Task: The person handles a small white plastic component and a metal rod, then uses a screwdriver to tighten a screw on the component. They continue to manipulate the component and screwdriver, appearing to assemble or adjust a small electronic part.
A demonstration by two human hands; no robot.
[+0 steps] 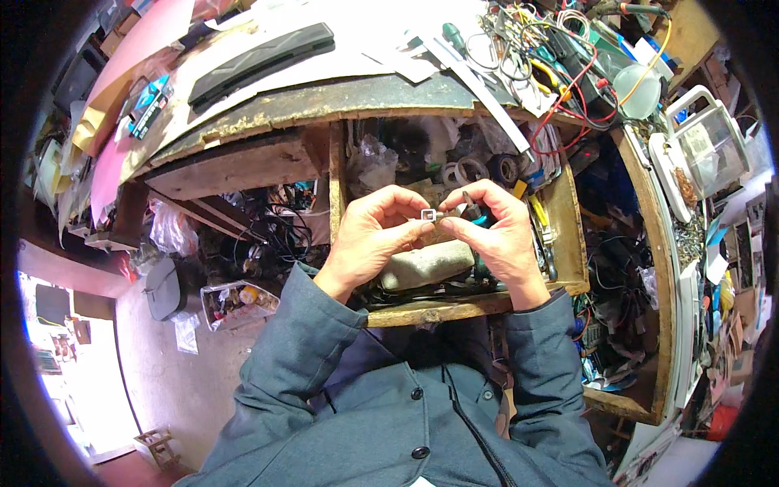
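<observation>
In front of my chest, above an open wooden drawer (438,313), I hold a small white, square-framed part (428,215) with a dark centre. My left hand (369,235) pinches its left side between thumb and fingers. On the other side, the thumb and forefinger of my right hand (501,235) close on the same part. A small plier-like tool (479,219) with blue-green on its handles shows inside the curl of my right hand; its jaws cannot be made out clearly. Beneath my hands a beige oblong object (428,266) lies in the drawer.
Tape rolls (471,170) and a plastic bag (376,162) fill the drawer's back. On the workbench lie a long black case (261,65), a white bar (477,88) and tangled red leads (560,114). A clear-lidded box (706,146) stands at right; a bin of parts (237,303) sits lower left.
</observation>
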